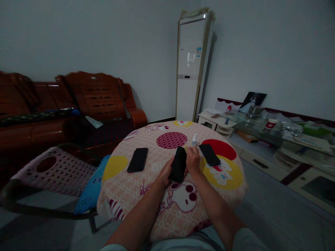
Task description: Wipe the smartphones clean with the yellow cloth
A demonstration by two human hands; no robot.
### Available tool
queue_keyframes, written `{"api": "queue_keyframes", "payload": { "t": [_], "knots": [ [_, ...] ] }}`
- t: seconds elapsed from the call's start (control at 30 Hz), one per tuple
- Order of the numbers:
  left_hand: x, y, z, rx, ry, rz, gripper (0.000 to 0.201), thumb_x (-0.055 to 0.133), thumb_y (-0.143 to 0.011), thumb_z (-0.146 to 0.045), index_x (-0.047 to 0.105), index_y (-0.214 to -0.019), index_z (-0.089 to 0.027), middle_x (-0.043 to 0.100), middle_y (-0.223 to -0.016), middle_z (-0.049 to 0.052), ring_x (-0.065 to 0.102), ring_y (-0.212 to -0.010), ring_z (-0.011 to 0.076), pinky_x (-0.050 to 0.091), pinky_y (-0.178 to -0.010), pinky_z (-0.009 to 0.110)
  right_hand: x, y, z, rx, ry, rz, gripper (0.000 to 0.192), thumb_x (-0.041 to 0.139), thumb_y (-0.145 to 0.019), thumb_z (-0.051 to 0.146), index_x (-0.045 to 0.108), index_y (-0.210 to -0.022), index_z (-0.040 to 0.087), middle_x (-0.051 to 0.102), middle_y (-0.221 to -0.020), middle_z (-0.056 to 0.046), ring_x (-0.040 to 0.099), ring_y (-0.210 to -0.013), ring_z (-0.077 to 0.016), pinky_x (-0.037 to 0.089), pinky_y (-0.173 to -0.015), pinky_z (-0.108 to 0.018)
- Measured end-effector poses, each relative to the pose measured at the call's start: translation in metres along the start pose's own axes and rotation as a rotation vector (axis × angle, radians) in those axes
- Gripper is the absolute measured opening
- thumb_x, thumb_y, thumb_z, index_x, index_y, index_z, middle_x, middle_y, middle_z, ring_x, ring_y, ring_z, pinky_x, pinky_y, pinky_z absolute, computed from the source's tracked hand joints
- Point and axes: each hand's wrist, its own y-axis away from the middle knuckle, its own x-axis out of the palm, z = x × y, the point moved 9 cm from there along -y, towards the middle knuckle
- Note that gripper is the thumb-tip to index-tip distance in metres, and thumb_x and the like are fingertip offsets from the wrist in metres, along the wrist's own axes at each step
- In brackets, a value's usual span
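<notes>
Dim living room, round table under a cartoon cloth. My left hand grips the middle phone tilted up off the cloth, screen exposed; my right hand rests on its edge, fingers closed. Two phones lie flat either side, small bottle just behind.

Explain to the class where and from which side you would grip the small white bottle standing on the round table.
Grip the small white bottle round its body below the cap, coming from the near right: it stands upright, and the right hand is just in front of it.
</notes>
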Motion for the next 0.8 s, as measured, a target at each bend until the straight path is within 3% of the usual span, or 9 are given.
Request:
{"api": "queue_keyframes", "payload": {
  "t": [0.33, 0.63, 0.8],
  "knots": [
    [-0.027, 0.001, -0.027, 0.196, 0.104, -0.207, 0.038, 0.046, -0.092, -0.043, 0.066, -0.095, -0.011, 0.071, -0.074, 0.007, 0.067, -0.060, 0.0178, 0.055, -0.061, 0.028, 0.016, 0.022, 0.039, -0.161, -0.170, 0.185, 0.033, 0.035, -0.095, 0.015, 0.068, -0.101, 0.016, 0.056, -0.086, -0.009, 0.051, -0.088, -0.0217, 0.047, -0.079, -0.036],
    [-0.034, 0.001, -0.041, 0.234, 0.217, -0.174, 0.042, 0.040, -0.094, -0.043, 0.064, -0.079, -0.012, 0.066, -0.063, 0.006, 0.062, -0.053, 0.0150, 0.053, -0.055, 0.025, 0.023, 0.040, 0.065, -0.279, -0.186, 0.339, 0.030, 0.037, -0.093, 0.012, 0.066, -0.100, 0.015, 0.056, -0.088, -0.009, 0.050, -0.086, -0.0211, 0.047, -0.078, -0.035],
    [-0.035, 0.001, -0.042, 0.220, 0.224, -0.157, 0.049, 0.036, -0.094, -0.046, 0.066, -0.088, -0.009, 0.066, -0.066, 0.008, 0.063, -0.056, 0.0161, 0.054, -0.057, 0.026, 0.025, 0.049, 0.081, -0.349, -0.190, 0.400, 0.030, 0.037, -0.093, 0.013, 0.064, -0.104, 0.017, 0.057, -0.090, -0.008, 0.051, -0.089, -0.0209, 0.046, -0.088, -0.039]
  ]
}}
